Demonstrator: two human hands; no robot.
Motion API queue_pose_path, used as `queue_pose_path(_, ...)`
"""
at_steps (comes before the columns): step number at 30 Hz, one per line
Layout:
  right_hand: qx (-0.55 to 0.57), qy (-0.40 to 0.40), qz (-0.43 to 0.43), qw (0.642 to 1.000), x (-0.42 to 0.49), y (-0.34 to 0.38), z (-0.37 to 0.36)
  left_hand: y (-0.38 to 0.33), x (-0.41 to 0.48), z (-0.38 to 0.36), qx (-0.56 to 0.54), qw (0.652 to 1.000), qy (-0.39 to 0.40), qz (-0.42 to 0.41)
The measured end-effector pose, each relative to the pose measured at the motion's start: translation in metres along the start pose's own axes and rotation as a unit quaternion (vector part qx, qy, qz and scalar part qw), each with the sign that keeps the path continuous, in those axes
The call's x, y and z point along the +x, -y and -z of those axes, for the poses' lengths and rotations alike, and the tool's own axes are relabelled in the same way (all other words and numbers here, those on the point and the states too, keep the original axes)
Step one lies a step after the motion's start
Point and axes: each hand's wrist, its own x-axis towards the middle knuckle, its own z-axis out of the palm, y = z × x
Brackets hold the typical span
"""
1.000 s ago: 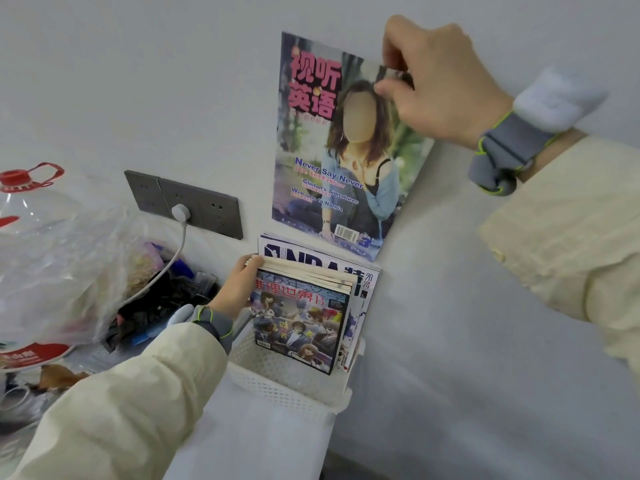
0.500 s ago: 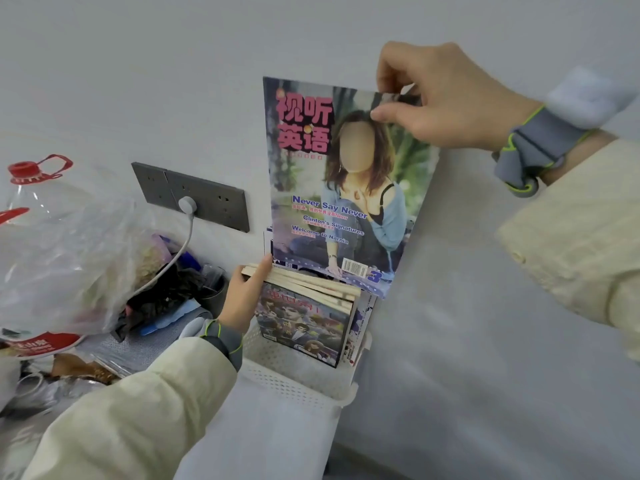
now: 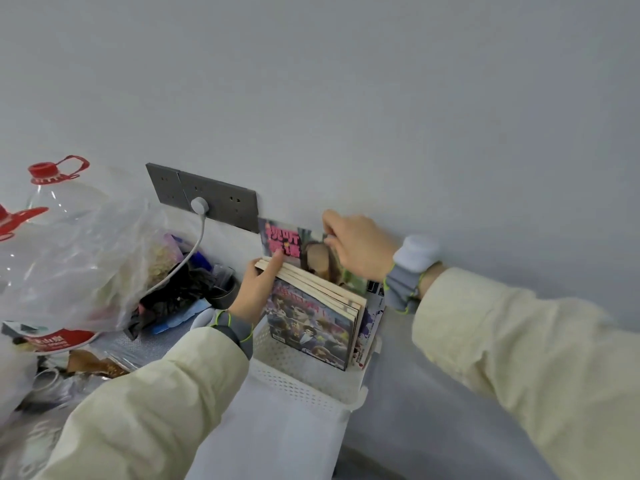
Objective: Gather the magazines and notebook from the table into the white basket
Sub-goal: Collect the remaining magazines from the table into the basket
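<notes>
Magazine (image 3: 278, 237) pinched at its top by your right hand (image 3: 360, 252), behind the stack (image 3: 311, 320) your left hand (image 3: 256, 292) grips in the white basket (image 3: 301, 382).

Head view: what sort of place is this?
Probably a lived-in home or dorm corner: a grey wall socket panel, a clear plastic bag, red-capped bottles, and a white basket of magazines.

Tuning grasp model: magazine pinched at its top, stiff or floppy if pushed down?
Probably floppy: the magazine is thin, pinched at the top by the right hand. Cover looks glossy, likely slippery. The left hand grips the stack, perhaps opening a gap so it won't buckle.
</notes>
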Motion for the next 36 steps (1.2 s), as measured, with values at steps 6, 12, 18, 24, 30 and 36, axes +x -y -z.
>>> queue_pose_path(6, 0.023, 0.054, -0.027, 0.998, -0.015, -0.009, -0.053, -0.005, 0.008, -0.003, 0.001, 0.999, 0.010, 0.038)
queue_pose_path(12, 0.049, 0.078, -0.070, 0.993, -0.008, -0.018, -0.056, -0.004, 0.019, -0.004, 0.006, 0.999, 0.023, 0.041)
queue_pose_path(18, -0.075, 0.031, 0.046, 0.996, -0.031, -0.015, -0.047, -0.004, 0.030, -0.005, 0.034, 0.999, 0.012, 0.035)
queue_pose_path(24, -0.180, 0.124, 0.074, 0.973, -0.053, -0.018, -0.065, -0.003, 0.044, -0.006, 0.126, 0.992, -0.003, 0.023)
queue_pose_path(30, -0.057, -0.078, 0.064, 0.993, -0.084, -0.027, -0.059, -0.004, 0.046, -0.004, 0.137, 0.990, 0.002, 0.035)
queue_pose_path(36, -0.081, -0.019, -0.107, 0.991, -0.089, -0.041, -0.065, -0.008, 0.046, -0.011, 0.167, 0.985, -0.028, -0.013)
